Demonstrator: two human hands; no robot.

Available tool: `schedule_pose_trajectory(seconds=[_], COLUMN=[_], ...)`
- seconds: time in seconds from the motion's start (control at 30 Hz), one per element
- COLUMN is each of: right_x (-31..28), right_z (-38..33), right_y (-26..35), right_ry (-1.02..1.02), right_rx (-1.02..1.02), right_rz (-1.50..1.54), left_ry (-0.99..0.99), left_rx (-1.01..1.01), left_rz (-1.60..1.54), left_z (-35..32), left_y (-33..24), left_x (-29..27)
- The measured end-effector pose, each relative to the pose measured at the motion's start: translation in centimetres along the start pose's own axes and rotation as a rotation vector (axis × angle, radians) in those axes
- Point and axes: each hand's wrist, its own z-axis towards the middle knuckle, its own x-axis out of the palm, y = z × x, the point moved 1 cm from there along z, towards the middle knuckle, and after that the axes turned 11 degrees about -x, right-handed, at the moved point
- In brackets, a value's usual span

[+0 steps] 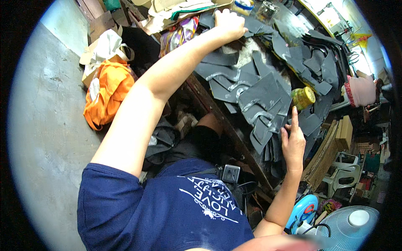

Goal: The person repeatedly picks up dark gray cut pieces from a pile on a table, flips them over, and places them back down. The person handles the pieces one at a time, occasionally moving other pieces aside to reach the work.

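Note:
My left arm reaches across to the far side of the workbench, where my left hand (228, 26) is closed over dark grey sheet pieces. Its fingers curl down, and whatever they hold is hidden. Nearer on the right, my right hand (293, 144) has its index finger stretched out and nothing visible in its grasp. That fingertip is close to a yellow, stained jar (304, 98) lying tilted among the pieces; whether they touch I cannot tell. Between my hands lies a heap of cut dark grey sheet pieces (261, 98), several with shiny whitish smears along their edges.
More cut pieces (320, 60) are piled at the far right. A blue-rimmed container (243, 6) and a clear jar (266, 11) stand beyond my left hand. An orange bag (109, 94) sits left of the bench. At lower right are a fan (349, 230) and white plastic chairs (344, 178).

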Motion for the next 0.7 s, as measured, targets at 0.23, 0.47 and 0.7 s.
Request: schedule_pose_trajectory(seconds=[0.23,0.47,0.7], right_x=[-0.1,0.0,0.0], right_z=[0.0,-0.3,-0.6], right_y=[0.2,0.1,-0.3], right_ry=[0.006,-0.005,-0.039], right_rx=[0.035,0.027,0.056], right_rz=[0.006,-0.006,0.103], left_ry=[-0.039,0.197,-0.067], left_rx=[0.092,0.107,0.066], left_rz=[-0.161,0.004,-0.119], left_z=[1.5,0.2,0.6], left_y=[1.5,-0.2,-0.2], left_x=[-0.3,-0.4,-0.6])
